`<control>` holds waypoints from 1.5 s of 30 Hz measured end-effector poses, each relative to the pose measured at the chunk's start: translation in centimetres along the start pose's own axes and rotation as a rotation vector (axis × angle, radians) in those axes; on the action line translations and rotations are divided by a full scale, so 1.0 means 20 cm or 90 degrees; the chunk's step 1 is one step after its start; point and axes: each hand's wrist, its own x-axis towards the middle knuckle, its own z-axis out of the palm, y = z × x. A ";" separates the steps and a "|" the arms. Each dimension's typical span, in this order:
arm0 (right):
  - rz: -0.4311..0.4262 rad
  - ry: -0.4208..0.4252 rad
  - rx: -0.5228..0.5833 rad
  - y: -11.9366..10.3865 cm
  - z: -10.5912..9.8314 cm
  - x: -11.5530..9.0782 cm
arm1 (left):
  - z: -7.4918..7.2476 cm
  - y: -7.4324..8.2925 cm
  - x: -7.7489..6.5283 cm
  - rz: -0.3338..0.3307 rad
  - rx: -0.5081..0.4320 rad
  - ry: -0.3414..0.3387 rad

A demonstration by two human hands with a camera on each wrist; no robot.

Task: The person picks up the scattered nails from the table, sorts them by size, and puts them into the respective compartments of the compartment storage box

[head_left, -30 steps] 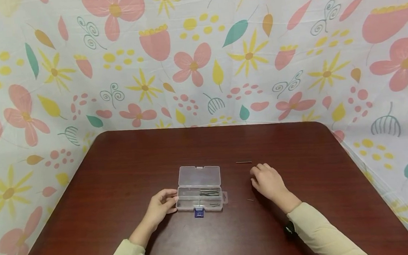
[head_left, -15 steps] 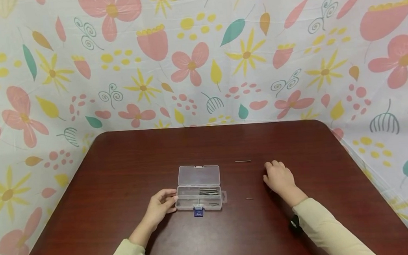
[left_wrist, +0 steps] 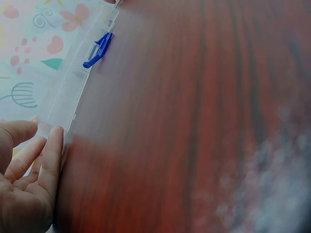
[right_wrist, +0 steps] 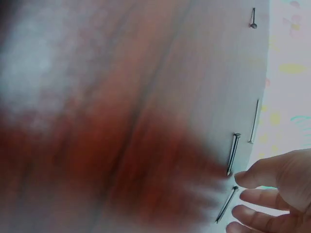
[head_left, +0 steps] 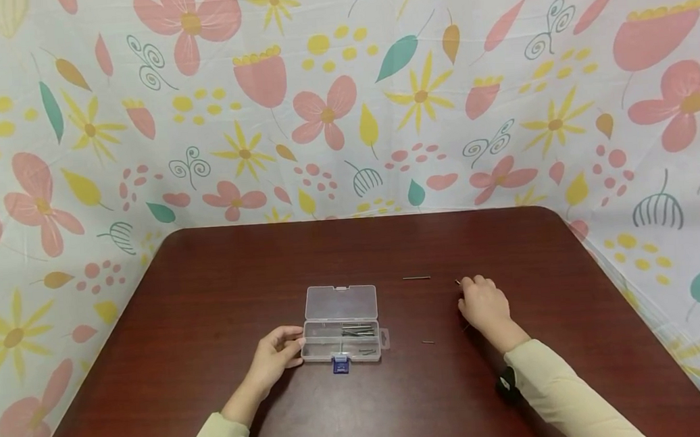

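A clear plastic storage box (head_left: pixel 324 349) lies with its lid (head_left: pixel 340 303) folded back and its blue latch (head_left: pixel 340 364) at the front. Several nails (head_left: pixel 358 330) lie in its right-hand part. My left hand (head_left: pixel 273 354) holds the box's left end, thumb and fingertips at its edge. To the right, my right hand (head_left: pixel 485 307) is low over the table, fingers slightly bent and apart. In the right wrist view, one nail (right_wrist: pixel 233 154) ends right at the thumb (right_wrist: pixel 252 175), and another nail (right_wrist: pixel 226 205) has its head close to the fingertips.
A long nail (head_left: pixel 416 278) lies on the table between the box and my right hand, toward the back. Nearer the front is a short nail (head_left: pixel 428 341). The brown table (head_left: pixel 226 274) ends at a flowered cloth (head_left: pixel 334 165) behind it.
My right hand has moved right, away from the box, and a nail's end now shows beside its fingertips. The left hand and box stay in place.
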 end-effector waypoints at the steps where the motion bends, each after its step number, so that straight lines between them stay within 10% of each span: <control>1: 0.008 0.003 -0.001 0.00 0.00 0.00 | 0.00 0.00 0.00 0.000 0.001 -0.001; 10: 0.021 0.015 -0.004 0.03 0.01 0.01 | 0.00 0.01 -0.01 -0.004 0.001 -0.004; 26: 0.008 -0.123 0.014 0.04 0.01 0.03 | 0.00 0.01 -0.01 0.003 -0.005 -0.005; 45: -0.089 0.003 0.052 -0.05 -0.03 -0.05 | 0.00 0.00 -0.01 0.012 0.002 0.000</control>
